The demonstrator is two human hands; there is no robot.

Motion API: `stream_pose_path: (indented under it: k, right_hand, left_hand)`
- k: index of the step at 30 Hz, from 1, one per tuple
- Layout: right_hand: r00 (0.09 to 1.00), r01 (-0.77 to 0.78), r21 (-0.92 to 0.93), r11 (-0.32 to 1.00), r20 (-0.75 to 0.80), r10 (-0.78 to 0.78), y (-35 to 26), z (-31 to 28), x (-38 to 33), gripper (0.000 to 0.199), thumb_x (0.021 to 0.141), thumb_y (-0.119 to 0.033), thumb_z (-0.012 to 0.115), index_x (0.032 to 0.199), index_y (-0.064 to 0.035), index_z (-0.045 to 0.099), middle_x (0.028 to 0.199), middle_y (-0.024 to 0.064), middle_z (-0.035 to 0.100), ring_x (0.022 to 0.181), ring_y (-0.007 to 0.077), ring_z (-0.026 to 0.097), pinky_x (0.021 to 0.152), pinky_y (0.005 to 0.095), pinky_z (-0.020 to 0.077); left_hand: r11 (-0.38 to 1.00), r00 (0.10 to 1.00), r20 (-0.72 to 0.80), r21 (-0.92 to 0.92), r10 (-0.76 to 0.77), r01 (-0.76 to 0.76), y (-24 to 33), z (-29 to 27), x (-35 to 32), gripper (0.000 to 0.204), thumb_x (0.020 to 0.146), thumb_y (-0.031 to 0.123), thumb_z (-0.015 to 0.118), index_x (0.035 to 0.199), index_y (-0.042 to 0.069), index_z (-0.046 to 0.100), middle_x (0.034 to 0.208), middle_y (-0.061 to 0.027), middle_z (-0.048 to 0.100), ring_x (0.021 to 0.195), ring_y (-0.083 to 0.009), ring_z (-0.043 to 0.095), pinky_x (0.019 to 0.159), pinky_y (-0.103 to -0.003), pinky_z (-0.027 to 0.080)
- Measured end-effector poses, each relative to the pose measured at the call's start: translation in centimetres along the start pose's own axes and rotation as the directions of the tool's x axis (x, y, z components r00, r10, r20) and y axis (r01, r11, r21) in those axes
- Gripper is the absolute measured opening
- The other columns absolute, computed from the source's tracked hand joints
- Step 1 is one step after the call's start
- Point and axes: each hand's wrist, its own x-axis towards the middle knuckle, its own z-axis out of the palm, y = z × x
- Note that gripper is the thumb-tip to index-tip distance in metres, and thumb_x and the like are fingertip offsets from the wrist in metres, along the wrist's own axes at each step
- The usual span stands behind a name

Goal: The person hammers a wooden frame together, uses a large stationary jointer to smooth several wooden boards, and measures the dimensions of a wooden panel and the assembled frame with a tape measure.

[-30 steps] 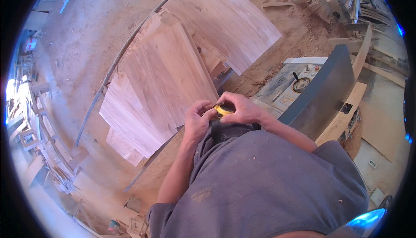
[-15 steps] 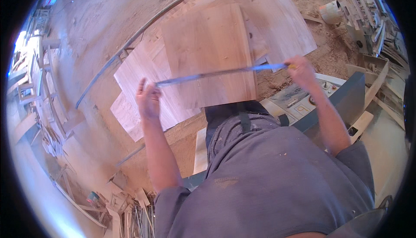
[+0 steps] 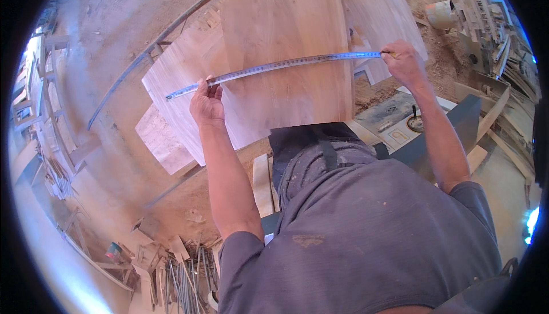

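Note:
A tape measure blade (image 3: 297, 62) stretches between my hands, bowed slightly upward, over a wide wooden panel (image 3: 280, 22). My left hand (image 3: 207, 104) pinches the blade between thumb and fingers, a short way in from its free end, which sticks out to the left. My right hand (image 3: 405, 65) is closed around the other end; a bit of yellow shows at its fingers, and the case is mostly hidden in the grip. Beneath the top panel lies a paler wooden panel (image 3: 183, 68), reaching out farther left.
Another large panel (image 3: 380, 11) lies at the far right. A grey metal machine edge (image 3: 440, 137) with a control panel (image 3: 394, 128) stands by my right forearm. Bent pipe (image 3: 137, 60) curves at far left. Scrap wood and rods (image 3: 186, 274) lie lower left. A bucket (image 3: 440, 14) sits far right.
My left hand has slid inward along the blade, so its free end now extends past the fingers. My right hand has moved farther away, and the blade sits higher over the panel.

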Motion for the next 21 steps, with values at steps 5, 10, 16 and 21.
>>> stream_pose_path:
  k: [5, 10, 16, 21]
  right_hand:
    - [0.996, 0.084, 0.078, 0.993, -0.012, -0.083, -1.8, 1.5, -0.8, 0.015, 0.082, -0.018, 0.068, 0.093, -0.0111, 0.076, 0.084, 0.0131, 0.068, 0.086, 0.0344, 0.066, 0.077, 0.0442, 0.0537]
    - [0.99, 0.138, 0.117, 0.984, -0.024, -0.136, -3.7, 0.4, -2.1, 0.015, 0.083, -0.016, 0.066, 0.093, -0.0108, 0.076, 0.089, 0.0142, 0.07, 0.088, 0.0352, 0.066, 0.079, 0.0455, 0.0537]
    - [0.999, 0.015, 0.058, 0.998, 0.035, -0.017, 10.8, -3.4, -3.0, 0.015, 0.084, -0.014, 0.066, 0.095, -0.0065, 0.074, 0.089, 0.0141, 0.069, 0.088, 0.0347, 0.065, 0.08, 0.0423, 0.0515]
    - [0.989, -0.099, 0.137, 0.986, 0.12, 0.083, 8.8, -2.5, -3.9, 0.015, 0.086, -0.017, 0.067, 0.094, -0.0068, 0.074, 0.091, 0.012, 0.069, 0.093, 0.0327, 0.064, 0.083, 0.0425, 0.0507]
  left_hand:
    - [0.988, 0.994, 0.074, 0.126, 0.082, -0.091, -1.6, 1.7, -2.0, 0.013, 0.098, 0.012, 0.065, 0.103, 0.001, 0.065, 0.094, -0.0113, 0.072, 0.077, -0.0191, 0.065, 0.067, -0.031, 0.053]
    - [0.931, 0.973, -0.027, 0.3, 0.228, -0.209, 2.9, -4.4, 3.9, 0.019, 0.098, 0.017, 0.065, 0.097, -0.002, 0.069, 0.077, -0.0098, 0.066, 0.066, -0.021, 0.062, 0.058, -0.033, 0.053]
    - [0.856, 0.839, -0.219, 0.28, 0.498, -0.435, 28.8, -23.9, 13.9, 0.015, 0.093, 0.011, 0.064, 0.084, -0.001, 0.061, 0.078, -0.0098, 0.058, 0.072, -0.0225, 0.061, 0.06, -0.034, 0.052]
    - [0.939, 0.931, -0.122, 0.048, 0.343, -0.34, 25.4, -19.9, 15.1, 0.011, 0.091, 0.004, 0.069, 0.085, -0.003, 0.062, 0.083, -0.0111, 0.064, 0.078, -0.0248, 0.066, 0.068, -0.034, 0.058]
